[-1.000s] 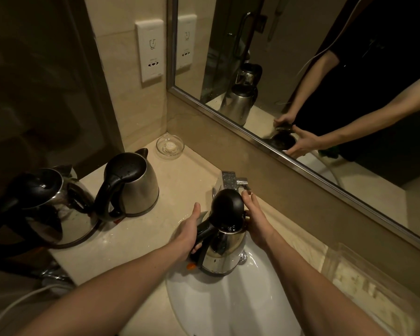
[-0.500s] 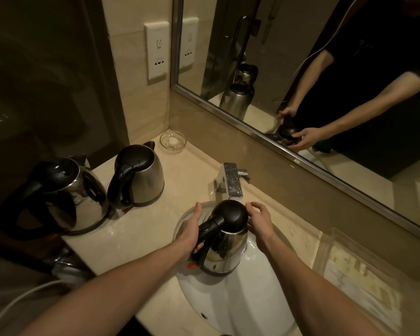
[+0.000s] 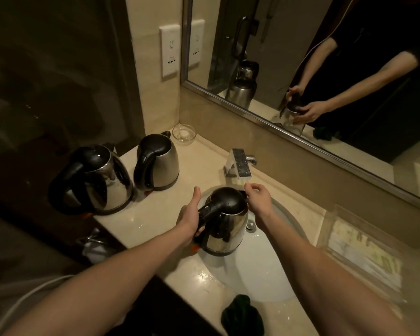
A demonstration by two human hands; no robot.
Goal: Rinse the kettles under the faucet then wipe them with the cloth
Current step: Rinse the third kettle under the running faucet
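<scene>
Since 1.0 s ago, the kettle (image 3: 224, 229) had come down and away from the faucet (image 3: 239, 163), so the spout block showed in full behind it. It had been half hidden by the black lid before. A dark green cloth (image 3: 243, 314) had also come into view at the near edge of the counter (image 3: 141, 221).

Kettle: upright, held over the white sink (image 3: 264, 270), base just inside the left rim, below and in front of the faucet.

Your left hand (image 3: 190, 219): fingers wrapped round the black handle, thumb raised and straight.

Your right hand (image 3: 258, 201): at the spout side of the lid, fingers curled. You could not tell from this view whether they pinched the rim or only hovered beside it.

Cloth: bunched on the counter, in front of the sink, apart from both arms.

Second kettle (image 3: 95, 178) and third kettle (image 3: 159, 161): side by side on the counter to the left of the sink, handles towards you, lids down.

Also noted: small glass dish (image 3: 183, 134) in the back corner. Clear tray (image 3: 361, 251) to the right of the sink. Wall socket (image 3: 170, 50) beside the mirror (image 3: 301, 57), which reflected your arms and the kettles.
</scene>
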